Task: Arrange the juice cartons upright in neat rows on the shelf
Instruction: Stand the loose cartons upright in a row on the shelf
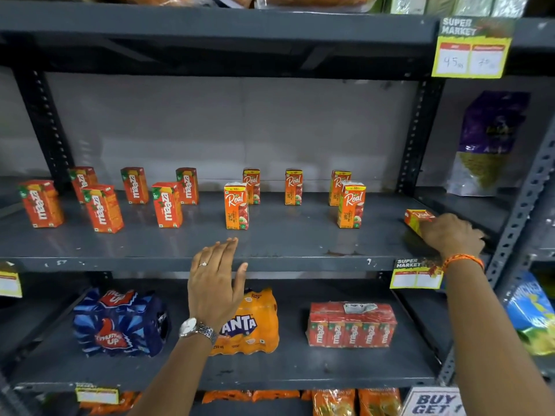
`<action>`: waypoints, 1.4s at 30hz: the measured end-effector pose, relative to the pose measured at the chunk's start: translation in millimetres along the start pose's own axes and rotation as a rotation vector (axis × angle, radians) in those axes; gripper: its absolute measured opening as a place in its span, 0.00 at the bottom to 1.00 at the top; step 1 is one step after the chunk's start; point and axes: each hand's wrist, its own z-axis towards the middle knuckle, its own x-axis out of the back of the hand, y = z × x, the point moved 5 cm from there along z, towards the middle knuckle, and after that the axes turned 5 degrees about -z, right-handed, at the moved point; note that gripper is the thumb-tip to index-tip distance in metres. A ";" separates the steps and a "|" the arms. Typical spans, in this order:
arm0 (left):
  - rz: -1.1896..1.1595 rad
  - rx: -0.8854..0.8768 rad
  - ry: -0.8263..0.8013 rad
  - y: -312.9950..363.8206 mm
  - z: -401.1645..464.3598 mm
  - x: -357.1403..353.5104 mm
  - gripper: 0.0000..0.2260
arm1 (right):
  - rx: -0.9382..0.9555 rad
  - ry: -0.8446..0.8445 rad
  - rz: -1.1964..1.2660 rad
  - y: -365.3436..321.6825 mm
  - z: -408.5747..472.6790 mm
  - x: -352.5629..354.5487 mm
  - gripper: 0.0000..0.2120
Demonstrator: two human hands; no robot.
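On the grey middle shelf (180, 244) several red Maaza cartons (102, 208) stand upright at the left in two loose rows. Several orange Real apple cartons (236, 206) stand upright in the middle and right. One Real carton (416, 219) lies on its side at the shelf's right end, and my right hand (450, 235) is closed over it. My left hand (214, 283) hovers open at the shelf's front edge, fingers spread, holding nothing, just in front of the nearest Real carton.
Below, a shelf holds a Thums Up pack (120, 322), a Fanta pack (249, 322) and a wrapped Maaza multipack (351, 325). Slotted uprights (417, 139) frame the bay. A purple pouch (489, 145) stands in the bay to the right. Price tags (471, 49) hang from shelf edges.
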 end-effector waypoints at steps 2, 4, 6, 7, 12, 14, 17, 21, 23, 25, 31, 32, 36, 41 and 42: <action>-0.006 0.010 -0.013 0.1 -0.1 -0.5 0.24 | 0.071 -0.023 0.011 -4.3 0.1 3.4 0.28; -0.012 0.016 -0.025 -0.2 -0.2 -0.6 0.24 | 0.129 -0.047 0.068 -8.7 0.1 5.9 0.20; -0.013 0.015 -0.032 0.0 -0.8 0.1 0.24 | 0.121 -0.067 0.167 -6.9 2.8 8.1 0.13; -0.012 0.013 -0.031 0.2 -1.2 0.8 0.24 | 0.100 -0.075 0.228 -4.2 5.6 8.6 0.11; -0.020 0.014 -0.041 0.4 -0.7 3.2 0.24 | -0.039 -0.199 0.629 11.7 12.1 -2.6 0.19; -0.023 0.010 -0.044 1.1 -0.2 3.6 0.24 | -0.046 -0.242 0.808 11.5 7.4 -4.1 0.17; -0.021 0.003 -0.044 1.7 0.5 3.8 0.24 | -0.053 -0.332 1.132 7.3 -6.7 -0.1 0.17; -0.017 0.004 -0.052 0.0 0.0 2.7 0.24 | 0.056 -0.420 1.285 -9.9 -40.0 8.9 0.20; -0.016 0.002 -0.055 0.1 -0.2 2.2 0.24 | 0.184 -0.452 1.253 -27.1 -62.5 13.4 0.19; -0.020 0.005 -0.058 0.2 0.2 2.3 0.24 | 0.315 -0.459 1.171 -49.7 -82.4 13.3 0.20; -0.024 0.020 -0.085 1.0 -0.6 4.9 0.24 | 0.527 -0.512 0.988 -128.8 -120.9 -28.4 0.15; -0.021 0.019 -0.090 1.1 -0.5 5.5 0.24 | 0.543 -0.518 0.950 -140.3 -123.3 -38.0 0.16; -0.018 0.008 -0.105 0.9 0.5 7.5 0.23 | 0.568 -0.456 0.788 -173.3 -120.4 -66.1 0.19; -0.023 0.004 -0.120 1.0 0.8 8.4 0.23 | 0.541 -0.465 0.707 -187.8 -112.8 -89.1 0.19; -0.028 0.007 -0.122 0.6 0.9 8.5 0.23 | 0.537 -0.461 0.689 -187.5 -111.8 -91.8 0.18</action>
